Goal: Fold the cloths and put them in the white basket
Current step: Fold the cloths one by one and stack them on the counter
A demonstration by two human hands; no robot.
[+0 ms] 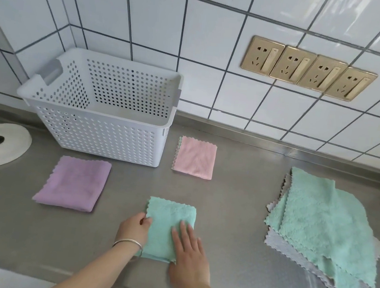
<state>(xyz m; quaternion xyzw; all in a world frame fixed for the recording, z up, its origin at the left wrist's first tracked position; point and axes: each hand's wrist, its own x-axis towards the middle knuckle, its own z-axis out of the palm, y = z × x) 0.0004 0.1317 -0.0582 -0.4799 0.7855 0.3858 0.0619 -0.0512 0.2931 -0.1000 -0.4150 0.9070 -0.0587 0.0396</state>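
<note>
Hands work nearest the camera: left hand (135,228), bracelet (128,243) on its wrist, has its grip pinching the left edge of the folded teal cloth (168,222), fingers curled at the hem; right hand (187,247) lies flat on the cloth w/ fingers straight & spread, pressing it to the steel bench (237,196). Cloth looks folded to a small square, so the fold seems about done. To the right, a loose pile of unfolded cloths (323,230), teal over grey, overlapping. Further back, folded purple cloth (75,184) at left & folded pink cloth (194,157) at centre, both on the bench, neither in the basket yet. White basket (105,134) stands behind them by the tiled wall (151,21); no cloth seen inside. Risk: lifting by one edge only could let the layers fall open en route, since plush fabric is floppy. Dropping it over the tall rim may also undo the fold.
</note>
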